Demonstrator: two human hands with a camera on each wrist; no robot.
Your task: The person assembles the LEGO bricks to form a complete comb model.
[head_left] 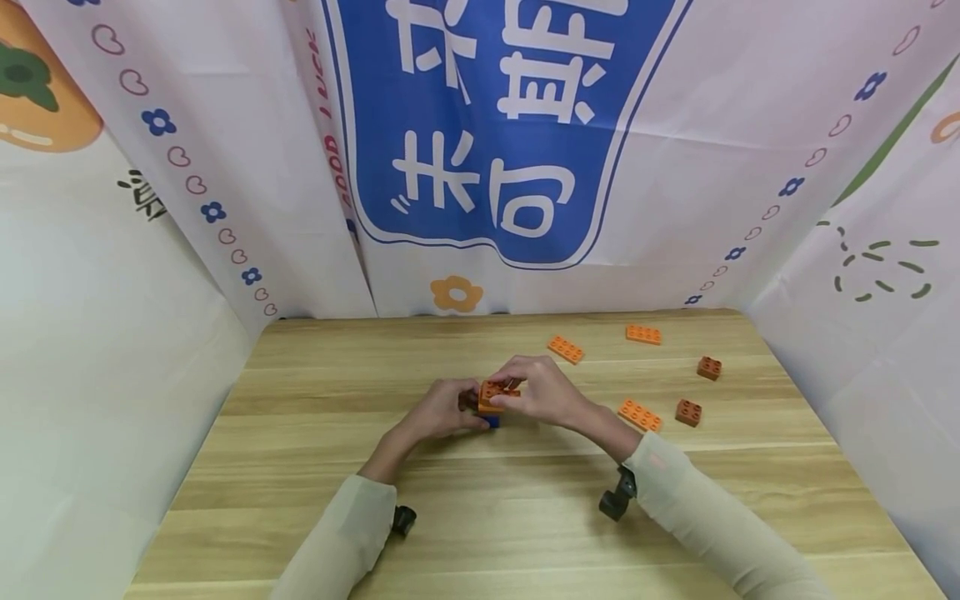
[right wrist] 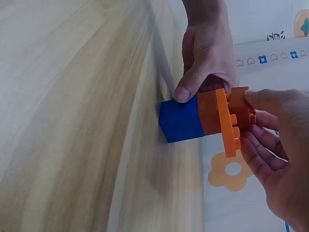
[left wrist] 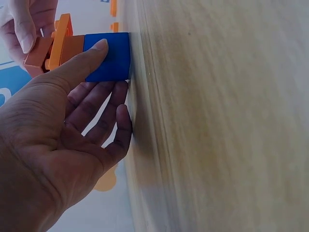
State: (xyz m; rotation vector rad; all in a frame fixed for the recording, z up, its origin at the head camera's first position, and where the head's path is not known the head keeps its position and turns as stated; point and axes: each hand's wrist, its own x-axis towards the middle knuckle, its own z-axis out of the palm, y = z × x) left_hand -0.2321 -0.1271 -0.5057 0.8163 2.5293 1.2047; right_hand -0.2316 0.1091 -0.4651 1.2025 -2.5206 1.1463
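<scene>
A small stack stands on the table in the middle of the head view. Its bottom is a blue toy brick [right wrist: 181,121], with a brown brick [right wrist: 208,113] above and an orange plate brick [right wrist: 226,125] over that, jutting past one side. My left hand [head_left: 444,410] grips the blue brick, thumb on one face and fingers at its other side. Another brown brick [left wrist: 38,55] is pinched by my right hand [head_left: 546,392] at the stack's top. In the left wrist view it sits tilted against the orange plate; whether its studs are joined I cannot tell.
Right of the hands lie loose orange plate bricks: one [head_left: 566,349] behind the right hand, another [head_left: 643,334] near the back edge, a third [head_left: 640,414] by the right wrist. Two brown bricks [head_left: 709,367] [head_left: 688,412] lie farther right. Printed cloth [head_left: 660,225] walls the table.
</scene>
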